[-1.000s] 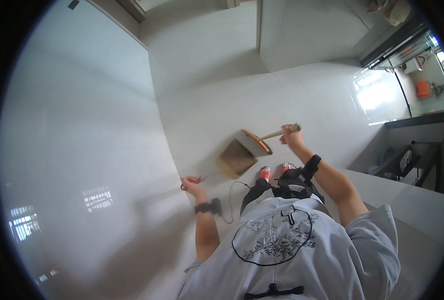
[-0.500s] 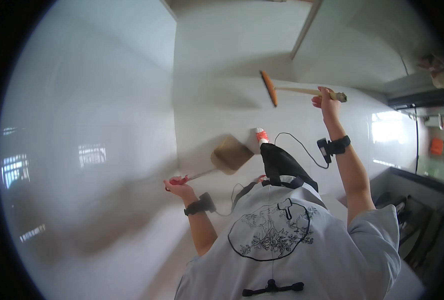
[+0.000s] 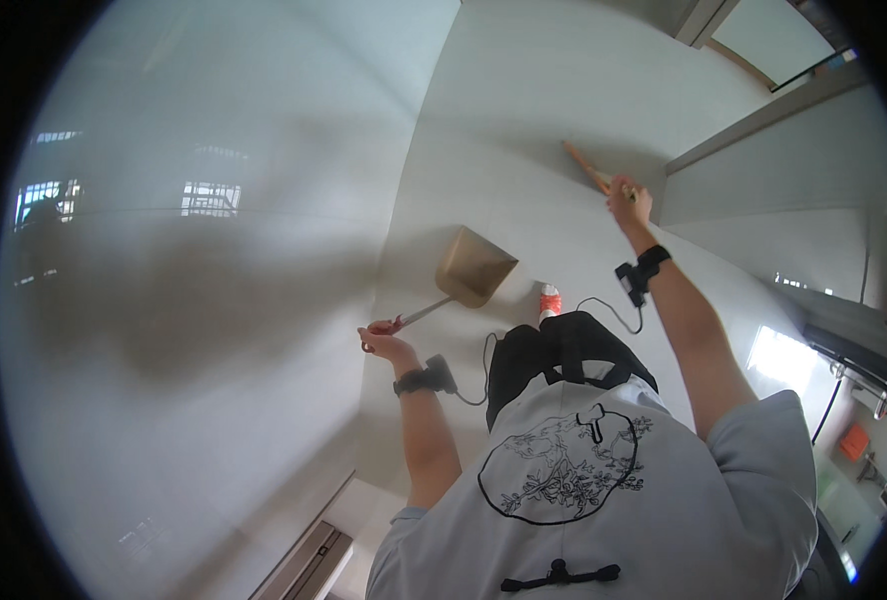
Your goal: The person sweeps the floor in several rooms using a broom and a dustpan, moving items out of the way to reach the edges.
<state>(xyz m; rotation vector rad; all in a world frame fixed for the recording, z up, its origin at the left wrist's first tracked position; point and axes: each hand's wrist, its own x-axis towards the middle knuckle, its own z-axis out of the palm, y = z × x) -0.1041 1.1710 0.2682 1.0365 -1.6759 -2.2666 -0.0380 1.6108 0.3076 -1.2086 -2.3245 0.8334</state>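
My left hand (image 3: 389,343) is closed round the red-ended handle of a long-handled dustpan (image 3: 476,268). Its tan scoop is out to the right of that hand, low over the pale floor, and I cannot tell whether it touches. My right hand (image 3: 632,208) grips a broom (image 3: 586,166) near the handle's top. The broom's thin orange head shows just beyond the fingers, toward the far side, and most of the handle is foreshortened or hidden by the hand. Both wrists carry black straps with cabled devices.
A glossy white wall (image 3: 214,300) rises along my left. Grey-white cabinet panels (image 3: 774,190) stand at the right. My shoe (image 3: 550,300), red and white, is on the floor between the dustpan and the right arm. An orange object (image 3: 854,441) shows at the far right.
My view has turned and shifted along the room. The broom handle now points more toward me, with its head closer to my right hand. The dustpan appears farther up and right, its scoop tilted differently.
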